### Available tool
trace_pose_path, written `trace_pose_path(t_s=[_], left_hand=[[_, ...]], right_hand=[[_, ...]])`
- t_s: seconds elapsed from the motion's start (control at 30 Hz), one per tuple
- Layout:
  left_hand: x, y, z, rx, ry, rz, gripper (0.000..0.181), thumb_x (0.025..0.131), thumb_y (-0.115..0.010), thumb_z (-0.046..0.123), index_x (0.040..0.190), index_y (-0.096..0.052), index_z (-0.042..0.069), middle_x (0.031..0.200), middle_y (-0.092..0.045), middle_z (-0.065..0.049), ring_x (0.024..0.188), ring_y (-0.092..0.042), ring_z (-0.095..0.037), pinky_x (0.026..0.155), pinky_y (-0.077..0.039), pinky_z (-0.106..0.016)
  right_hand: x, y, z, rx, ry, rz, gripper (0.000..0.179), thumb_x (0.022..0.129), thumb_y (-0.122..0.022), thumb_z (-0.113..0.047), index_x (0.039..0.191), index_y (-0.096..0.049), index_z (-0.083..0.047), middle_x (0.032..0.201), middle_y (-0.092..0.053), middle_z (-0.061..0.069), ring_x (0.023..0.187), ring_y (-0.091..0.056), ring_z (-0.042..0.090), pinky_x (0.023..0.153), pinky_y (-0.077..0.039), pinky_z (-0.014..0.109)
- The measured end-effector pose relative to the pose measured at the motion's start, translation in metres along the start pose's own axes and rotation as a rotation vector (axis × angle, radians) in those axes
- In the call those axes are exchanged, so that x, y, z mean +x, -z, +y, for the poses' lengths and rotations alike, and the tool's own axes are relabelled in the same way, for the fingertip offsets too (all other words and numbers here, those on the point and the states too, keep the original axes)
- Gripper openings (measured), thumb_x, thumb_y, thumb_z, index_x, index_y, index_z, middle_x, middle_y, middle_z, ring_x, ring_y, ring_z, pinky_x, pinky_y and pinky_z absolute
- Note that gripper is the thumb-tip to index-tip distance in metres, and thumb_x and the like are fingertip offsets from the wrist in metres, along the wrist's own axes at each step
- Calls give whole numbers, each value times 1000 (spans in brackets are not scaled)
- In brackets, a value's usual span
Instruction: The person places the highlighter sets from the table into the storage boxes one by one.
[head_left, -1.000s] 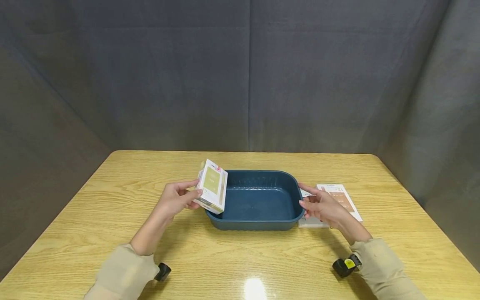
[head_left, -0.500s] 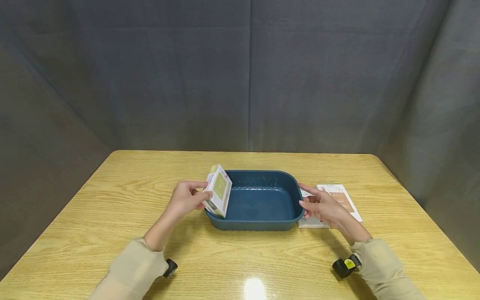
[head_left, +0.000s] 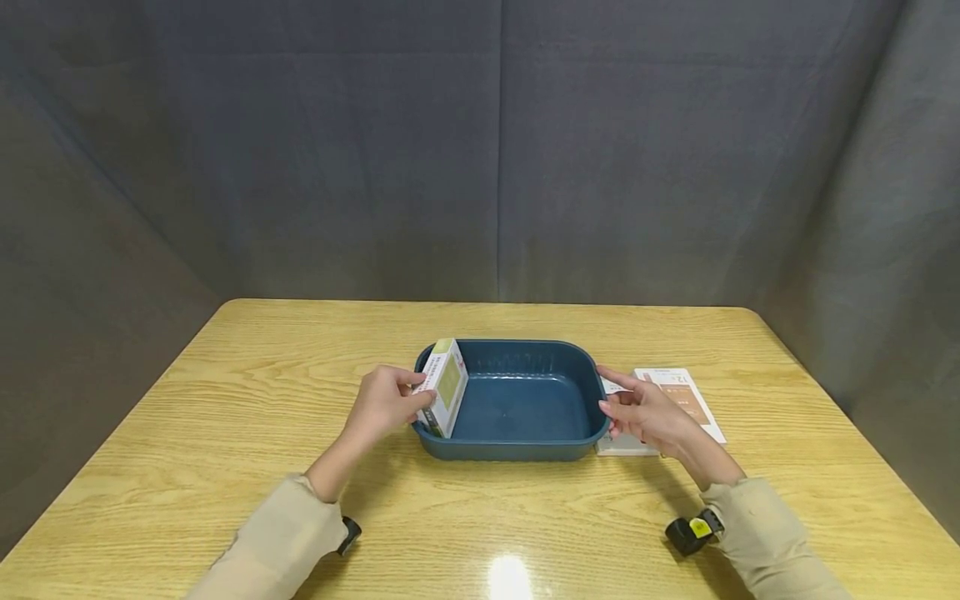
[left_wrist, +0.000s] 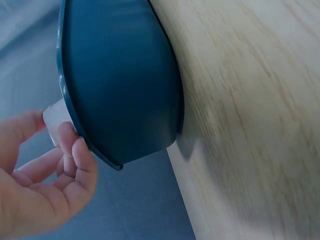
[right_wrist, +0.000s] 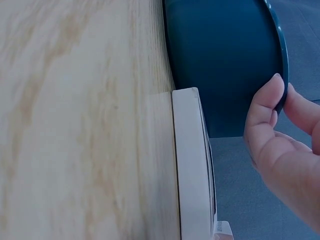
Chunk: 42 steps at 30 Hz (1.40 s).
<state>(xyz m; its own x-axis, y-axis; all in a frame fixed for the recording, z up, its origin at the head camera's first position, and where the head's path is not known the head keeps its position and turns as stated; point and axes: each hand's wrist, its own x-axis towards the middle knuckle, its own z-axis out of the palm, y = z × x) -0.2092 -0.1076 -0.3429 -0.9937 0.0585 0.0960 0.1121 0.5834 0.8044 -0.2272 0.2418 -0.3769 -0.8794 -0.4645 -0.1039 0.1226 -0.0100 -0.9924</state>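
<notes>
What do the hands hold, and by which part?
Left hand: white-green box, by its upper side. Right hand: blue plastic basin, by its right rim.

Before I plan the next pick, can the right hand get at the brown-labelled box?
Probably yes, though not while the right hand grips the bin; it would likely need to let go. The brown-labelled box lies close by, nothing seen on top, partly hidden by the hand.
</notes>
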Motion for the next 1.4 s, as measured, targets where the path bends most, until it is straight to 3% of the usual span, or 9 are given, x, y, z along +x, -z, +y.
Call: trace_pose_path(t_s=[0.27,0.4,0.53,0.77,1.03,1.4], left_hand=[[-2,-4,3,84,-31,9,22,73,-69,11,87,-70,-5,60,-62,-5,42,-52,-11,40,-38,-22],[-3,-4,5,203,4,8,14,72,-71,17,67,-71,4,54,-59,0,40,-45,-8,38,-29,-20],[-2,-4,7,303,41,-14,20,72,-71,24,58,-66,10,48,-53,5,42,-39,-8,39,-24,-21],[-3,-7,11,357,21,-87,22,80,-65,23,62,-67,9,48,-51,3,42,-50,-9,39,-30,-22],[-3,-10,14,427,5,-143,33,83,-60,20,52,-58,9,39,-46,3,40,-54,-15,35,-26,-20],[-4,-11,13,467,-19,-153,38,84,-60,20,48,-57,9,38,-47,2,38,-55,-15,34,-28,-20]], right_hand=[[0,0,1,0,4,-2,67,90,-50,0,142,-7,3,80,-50,7,56,-55,12,58,-48,22],[0,0,1,1,2,-6,67,90,-50,0,142,-7,3,80,-50,7,56,-55,12,58,-48,23],[0,-1,1,8,0,-8,67,90,-49,0,142,-7,2,79,-49,7,57,-54,12,58,-47,23],[0,-2,0,2,3,-1,67,90,-50,0,142,-7,3,80,-49,8,57,-54,12,58,-48,23],[0,-1,0,0,8,0,68,90,-51,0,142,-7,3,79,-48,7,56,-54,12,58,-48,23],[0,-1,0,32,3,-8,67,90,-49,1,142,-6,1,79,-49,6,57,-54,12,58,-48,23]])
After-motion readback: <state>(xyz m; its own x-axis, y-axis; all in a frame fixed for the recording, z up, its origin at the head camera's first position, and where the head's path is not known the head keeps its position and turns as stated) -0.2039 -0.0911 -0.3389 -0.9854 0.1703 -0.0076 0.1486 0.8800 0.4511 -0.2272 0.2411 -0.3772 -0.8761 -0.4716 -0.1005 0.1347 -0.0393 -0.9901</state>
